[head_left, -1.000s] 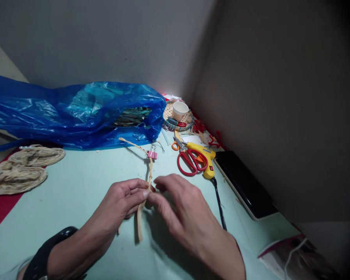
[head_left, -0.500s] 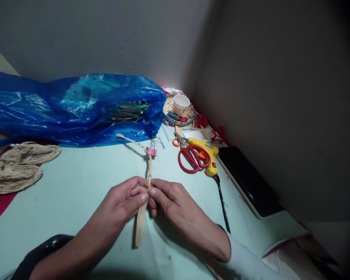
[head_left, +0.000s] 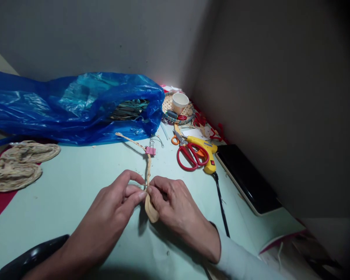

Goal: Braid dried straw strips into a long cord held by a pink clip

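Note:
A thin tan braid [head_left: 148, 167] of flat plant fibre runs toward me from a pink binder clip [head_left: 150, 151], its far tail lying past the clip. Both hands meet at the near end of this braid. My left hand [head_left: 124, 198] pinches a strand there between thumb and fingers, the index finger arched above. Beside it, my right hand [head_left: 170, 202] grips the braid's end with thumb and forefinger. Below the fingertips a wide tan fibre strip [head_left: 151, 210] hangs in a folded loop, partly hidden by the right hand.
Red-handled scissors [head_left: 192, 155] lie against a yellow glue gun [head_left: 211, 155]. Further right is a black tablet-like device [head_left: 247, 179]. Behind stand a blue plastic bag [head_left: 76, 105] and a woven tray [head_left: 166, 104] with a white cup [head_left: 180, 102]. Braided soles [head_left: 17, 177] lie left.
The loose strip that hung straight toward me is now bent into a loop beneath the right hand. My left index finger has lifted and arched.

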Tool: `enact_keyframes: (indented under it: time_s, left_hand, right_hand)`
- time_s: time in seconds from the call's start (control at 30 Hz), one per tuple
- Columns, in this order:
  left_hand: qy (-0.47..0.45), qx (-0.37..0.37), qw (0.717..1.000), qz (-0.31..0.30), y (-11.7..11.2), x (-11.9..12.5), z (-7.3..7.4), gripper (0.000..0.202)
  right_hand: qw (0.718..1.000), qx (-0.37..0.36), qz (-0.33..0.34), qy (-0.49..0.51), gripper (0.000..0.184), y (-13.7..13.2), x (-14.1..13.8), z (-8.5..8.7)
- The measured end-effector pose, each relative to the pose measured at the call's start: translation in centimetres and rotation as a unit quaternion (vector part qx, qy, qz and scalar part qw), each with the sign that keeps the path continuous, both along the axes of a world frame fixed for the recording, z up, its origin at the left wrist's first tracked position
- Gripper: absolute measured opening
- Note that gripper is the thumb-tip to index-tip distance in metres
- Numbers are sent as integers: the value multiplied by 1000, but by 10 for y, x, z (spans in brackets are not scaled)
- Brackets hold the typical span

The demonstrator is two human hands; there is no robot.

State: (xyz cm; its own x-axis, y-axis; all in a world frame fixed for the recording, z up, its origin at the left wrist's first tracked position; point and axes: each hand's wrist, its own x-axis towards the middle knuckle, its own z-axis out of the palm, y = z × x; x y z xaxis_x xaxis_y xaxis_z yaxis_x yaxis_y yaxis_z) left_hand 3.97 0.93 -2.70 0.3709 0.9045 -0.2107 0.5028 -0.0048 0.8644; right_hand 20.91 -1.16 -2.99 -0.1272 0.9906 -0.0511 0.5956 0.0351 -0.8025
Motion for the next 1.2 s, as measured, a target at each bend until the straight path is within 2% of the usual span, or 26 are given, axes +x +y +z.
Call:
enact_keyframes:
  time_s: [0.1,0.17,0.27,0.4,0.47,0.53,0.63,0.7,0.8,0.87,0.9,0.97,1.07,1.13,1.2]
  left_hand:
    - [23,25,999,24,1,-5,-2,25]
    - [32,15,999,13,1,-8,-2,22]
    - [44,30,999,4,-5,-7,1,30]
    - [44,167,984,42,-25,3,-3,19]
    - [67,256,964,21,-36,8,-12,18]
    - [103,324,940,-15,-44,12,-23,26]
    - [129,378,916,-38,-50,13,-33,39]
    - [106,383,917,-42,-47,11,-30,38]
    - [40,331,941,-49,-32,5,-13,22]
    - [18,256,967,-7,-16,2,-2,23]
    - [10,200,979,21,-7,1,0,19]
    - [-52,44,998,16,7,3,0,15]
    - [-160,-128,978,-36,17,8,-9,21]
    - [-202,-188,960,-44,18,10,-15,24]
    - [-215,-214,952,-40,16,11,-18,27]
  right_hand:
    - [1000,-5,-7,28,29,0,1,-1]
    - [999,-14,0,49,32,0,1,-3]
    - [995,-38,10,95,34,0,1,-4]
    - [973,-77,-2,216,34,0,0,-4]
    - [951,-110,3,290,34,-1,0,-4]
    - [922,-143,12,359,32,-1,1,-5]
    - [894,-161,19,418,27,0,2,-7]
    - [896,-155,9,416,23,0,3,-9]
    - [914,-125,-3,387,25,0,3,-11]
    - [923,-114,8,367,31,-1,4,-10]
    - [926,-114,14,360,33,-1,4,-8]
    - [929,-118,23,349,34,-2,4,-5]
    - [933,-110,39,340,35,-2,3,-2]
    - [939,-99,49,326,33,-3,4,-2]
    - [948,-87,63,300,30,-3,5,-3]
